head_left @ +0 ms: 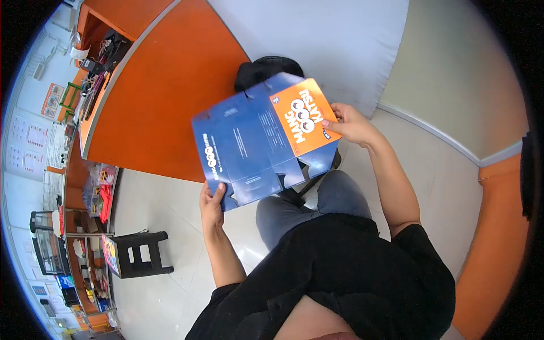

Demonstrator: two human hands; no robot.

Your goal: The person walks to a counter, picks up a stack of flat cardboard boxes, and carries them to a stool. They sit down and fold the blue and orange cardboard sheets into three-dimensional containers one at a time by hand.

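Observation:
A flat, unfolded cardboard box (243,141), dark blue with an orange panel printed in white letters, is held up above my lap. My left hand (212,204) grips its lower left corner, thumb on the printed face. On the other side, my right hand (351,126) pinches the edge beside the orange panel, with the thumb on top and the other fingers partly hidden behind. Cut flaps and slots show along the cardboard's edges.
Behind the cardboard are a black bag or seat (269,69) and an orange panel (170,96). A black stool (141,255) stands on the tiled floor at left. Shelves (85,235) with goods line the far left. An orange-and-beige wall (453,73) rises at right.

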